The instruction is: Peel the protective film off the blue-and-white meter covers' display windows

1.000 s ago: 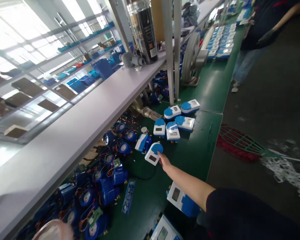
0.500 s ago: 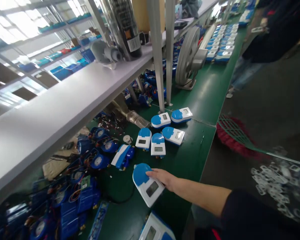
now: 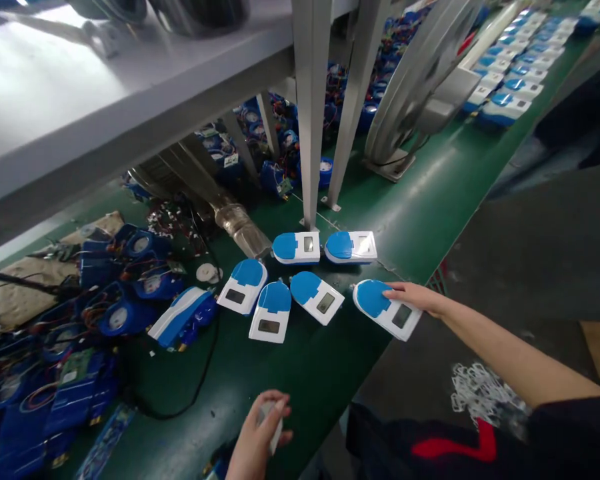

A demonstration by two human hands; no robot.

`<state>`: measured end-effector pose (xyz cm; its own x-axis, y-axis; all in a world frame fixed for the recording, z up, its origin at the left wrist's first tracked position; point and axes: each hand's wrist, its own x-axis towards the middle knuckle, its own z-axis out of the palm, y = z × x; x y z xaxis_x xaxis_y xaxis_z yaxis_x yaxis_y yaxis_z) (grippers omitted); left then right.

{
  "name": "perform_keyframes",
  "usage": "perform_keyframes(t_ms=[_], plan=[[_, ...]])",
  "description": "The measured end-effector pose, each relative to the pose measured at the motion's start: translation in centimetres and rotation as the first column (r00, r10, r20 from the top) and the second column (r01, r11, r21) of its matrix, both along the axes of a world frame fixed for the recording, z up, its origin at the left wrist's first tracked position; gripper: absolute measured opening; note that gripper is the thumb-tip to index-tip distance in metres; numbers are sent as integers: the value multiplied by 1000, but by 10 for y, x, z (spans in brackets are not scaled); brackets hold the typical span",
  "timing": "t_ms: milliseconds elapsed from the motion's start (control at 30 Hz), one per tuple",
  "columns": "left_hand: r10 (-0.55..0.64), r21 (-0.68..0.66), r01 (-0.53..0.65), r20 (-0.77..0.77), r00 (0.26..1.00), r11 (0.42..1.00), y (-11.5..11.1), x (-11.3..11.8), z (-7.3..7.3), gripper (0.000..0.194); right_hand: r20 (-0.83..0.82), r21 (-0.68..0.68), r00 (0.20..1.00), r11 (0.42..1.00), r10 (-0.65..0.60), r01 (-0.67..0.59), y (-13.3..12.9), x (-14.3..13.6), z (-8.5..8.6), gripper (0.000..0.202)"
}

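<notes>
The white and blue meter [image 3: 387,309] sits at the edge of the green table [image 3: 430,193], under the right hand [image 3: 415,298], whose fingers lie flat on top of it. It should be set down gently so it stays off the edge. Just left of that hand lie five more meters [image 3: 316,297]. Down low, the left hand [image 3: 257,437] is curled around a small white thing [image 3: 273,417], near the black cable [image 3: 200,380].

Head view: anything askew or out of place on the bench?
Yes. The meter under the right hand hangs over the bench edge. Another meter lies tipped on its side, unlike the flat ones beside it.
</notes>
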<state>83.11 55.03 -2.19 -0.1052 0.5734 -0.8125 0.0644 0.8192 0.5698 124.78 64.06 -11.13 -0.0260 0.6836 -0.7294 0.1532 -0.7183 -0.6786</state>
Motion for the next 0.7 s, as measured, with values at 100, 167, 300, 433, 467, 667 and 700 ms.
perform_keyframes(t_ms=[100, 167, 300, 433, 467, 667, 700], plan=[[178, -113, -159, 182, 967, 981, 47, 72, -41, 43, -17, -32, 998, 998, 59, -59, 29, -2, -22, 70], [254, -112, -237, 182, 950, 965, 70, 105, -64, 43, -27, -41, 994, 994, 101, -102, 43, -6, -30, 70], [316, -68, -309, 156, 936, 949, 95, 133, -89, 45, -96, -20, 983, 987, 156, -158, 57, -11, -37, 66], [270, -21, -270, 131, 954, 963, 105, 131, -95, 54, -72, -17, 984, 986, 165, -167, 60, -16, -33, 67], [248, -15, -249, 129, 960, 968, 107, 129, -96, 56, -62, -21, 985, 987, 161, -162, 61, -18, -31, 66], [189, 6, -191, 111, 976, 982, 107, 119, -96, 62, 9, -33, 970, 969, 244, -244, 78, -31, -23, 67], [184, 15, -187, 103, 977, 982, 107, 118, -96, 62, 25, -31, 959, 959, 283, -282, 81, -32, -23, 66]])
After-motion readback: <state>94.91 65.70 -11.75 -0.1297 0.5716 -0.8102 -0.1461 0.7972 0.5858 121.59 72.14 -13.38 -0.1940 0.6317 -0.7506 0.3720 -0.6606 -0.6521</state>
